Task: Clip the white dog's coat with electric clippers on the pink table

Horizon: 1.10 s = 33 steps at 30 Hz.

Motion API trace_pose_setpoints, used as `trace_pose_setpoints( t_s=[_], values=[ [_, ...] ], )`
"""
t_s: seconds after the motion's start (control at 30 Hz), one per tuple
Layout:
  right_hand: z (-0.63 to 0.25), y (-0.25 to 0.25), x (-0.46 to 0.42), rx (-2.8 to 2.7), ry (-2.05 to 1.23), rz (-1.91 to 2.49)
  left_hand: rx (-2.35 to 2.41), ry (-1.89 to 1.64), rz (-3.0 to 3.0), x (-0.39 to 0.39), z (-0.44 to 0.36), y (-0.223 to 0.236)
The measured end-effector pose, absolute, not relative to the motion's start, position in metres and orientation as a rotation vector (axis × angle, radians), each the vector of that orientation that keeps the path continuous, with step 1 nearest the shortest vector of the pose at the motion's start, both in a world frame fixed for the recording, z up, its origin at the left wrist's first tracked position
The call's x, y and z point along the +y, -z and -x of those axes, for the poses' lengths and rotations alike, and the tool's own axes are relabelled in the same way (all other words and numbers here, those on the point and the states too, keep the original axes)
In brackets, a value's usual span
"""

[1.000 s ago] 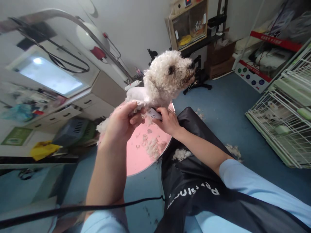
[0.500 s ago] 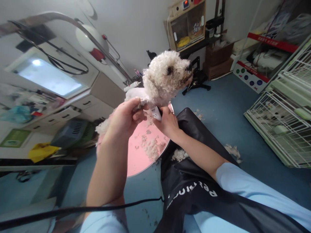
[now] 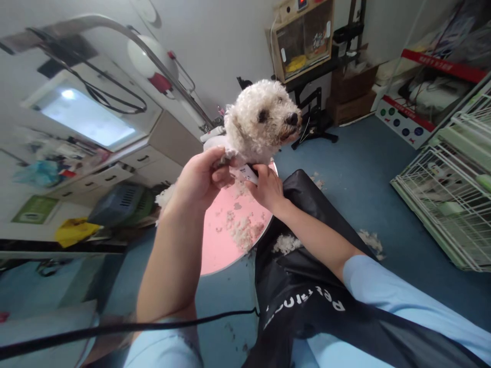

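A small white curly dog (image 3: 261,120) stands on a round pink table (image 3: 220,245), head turned to the right. My left hand (image 3: 201,179) is closed around the dog's front paw, lifting it. My right hand (image 3: 266,189) grips a white hair clipper (image 3: 245,174), whose tip is pressed under the dog's chest beside the raised paw. Clumps of cut white fur (image 3: 241,232) lie on the pink table top. A black apron (image 3: 307,286) covers my lap.
A curved metal grooming arm (image 3: 115,30) rises over the table at left. White wire cages (image 3: 452,199) stand at right. Cut fur (image 3: 370,240) lies on the blue floor. A black cord (image 3: 115,329) crosses the foreground. Cabinets and a wooden box line the far wall.
The dog has turned its head more toward the camera. My right hand has shifted the clipper slightly up and left, closer to the raised paw. My left hand keeps hold of the paw.
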State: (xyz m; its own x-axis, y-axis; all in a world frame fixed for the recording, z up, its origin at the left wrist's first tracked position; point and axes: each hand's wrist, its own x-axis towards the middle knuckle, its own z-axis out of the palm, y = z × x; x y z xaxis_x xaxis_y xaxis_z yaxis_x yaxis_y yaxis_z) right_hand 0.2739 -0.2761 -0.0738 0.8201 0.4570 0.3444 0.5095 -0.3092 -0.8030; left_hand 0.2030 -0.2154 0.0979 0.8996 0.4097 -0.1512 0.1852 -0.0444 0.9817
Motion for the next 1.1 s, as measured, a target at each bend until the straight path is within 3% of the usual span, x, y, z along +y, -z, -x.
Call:
trace_pose_setpoints(
  t_s=[0.47, 0.8, 0.9, 1.1],
  values=[
    [-0.271, 0.074, -0.268, -0.785, 0.09, 1.946, 0.478, -0.181, -1.618, -0.2, -0.199, -0.095],
    [-0.265, 0.082, -0.261, -0.887, 0.162, 1.624, 0.479, -0.169, -1.558, -0.209, -0.2, -0.1],
    [-0.257, 0.089, -0.262, -0.811, -0.059, 1.447, 0.512, -0.162, -1.514, -0.213, -0.202, -0.104],
    [-0.241, 0.097, -0.267, -0.221, -0.885, 0.964, 0.546, -0.143, -1.448, -0.217, -0.215, -0.112]
  ],
)
